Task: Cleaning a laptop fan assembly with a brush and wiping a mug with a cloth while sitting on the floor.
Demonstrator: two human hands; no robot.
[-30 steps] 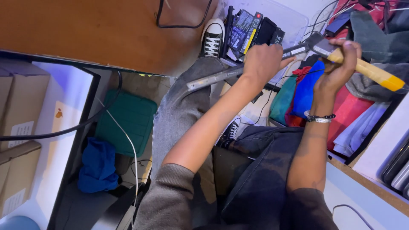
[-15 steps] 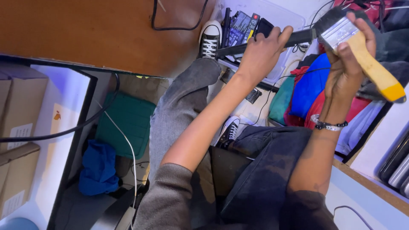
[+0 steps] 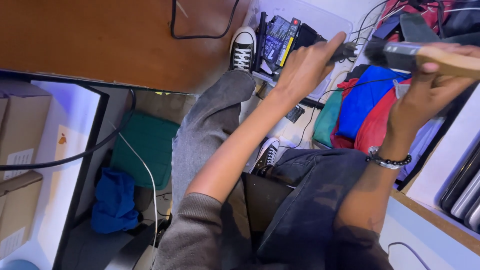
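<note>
My right hand (image 3: 432, 87) grips a paintbrush (image 3: 425, 56) by its wooden handle, bristles pointing left, held in the air at the upper right. My left hand (image 3: 305, 65) reaches forward and holds a small dark object (image 3: 345, 51) just left of the bristles. A beaded bracelet (image 3: 387, 160) sits on my right wrist. Both arms stretch out over my legs in grey and dark trousers, with black-and-white sneakers (image 3: 243, 47) on my feet.
A clear plastic bin (image 3: 325, 20) with dark battery packs and cables lies on the floor ahead. Blue, red and teal fabric (image 3: 360, 107) is piled to the right. A wooden desk (image 3: 100, 40), cardboard boxes (image 3: 20, 150), a green mat (image 3: 145, 147) and blue cloth (image 3: 115, 202) are on the left.
Both hands have moved up and away from me. The brush has swung from tilted to nearly level, and my left hand now holds the dark object close to its bristles.
</note>
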